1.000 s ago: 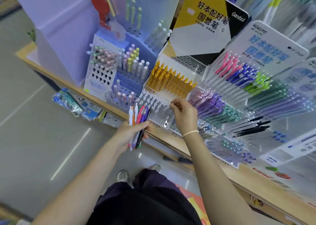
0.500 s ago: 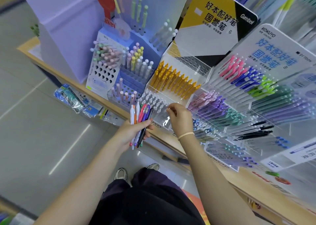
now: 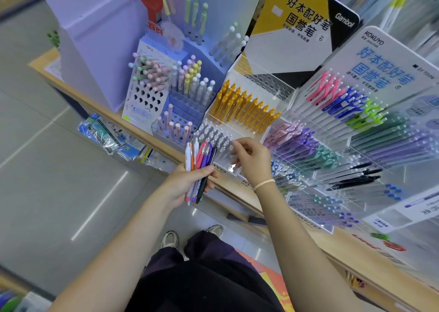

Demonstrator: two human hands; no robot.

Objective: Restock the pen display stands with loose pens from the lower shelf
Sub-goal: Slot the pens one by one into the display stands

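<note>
Shop shelf (image 3: 240,188) carries pen stands (image 3: 247,98); left hand (image 3: 187,183) grips a pen bunch (image 3: 199,166), right hand (image 3: 251,159) hovers, fingers loosely curled, holding nothing.

Left hand (image 3: 187,183) grips a bundle of mixed-colour pens (image 3: 199,166). Right hand (image 3: 251,162), fingers curled, just right of it, over clear stand of grey-capped pens (image 3: 213,133).

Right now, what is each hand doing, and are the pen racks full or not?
Left hand: grips a bunch of loose pens.
Right hand: fingers curled at the grey pen rack; nothing visibly held.
Yellow pen rack: nearly full.
Perforated white stand: lower holes empty.
</note>
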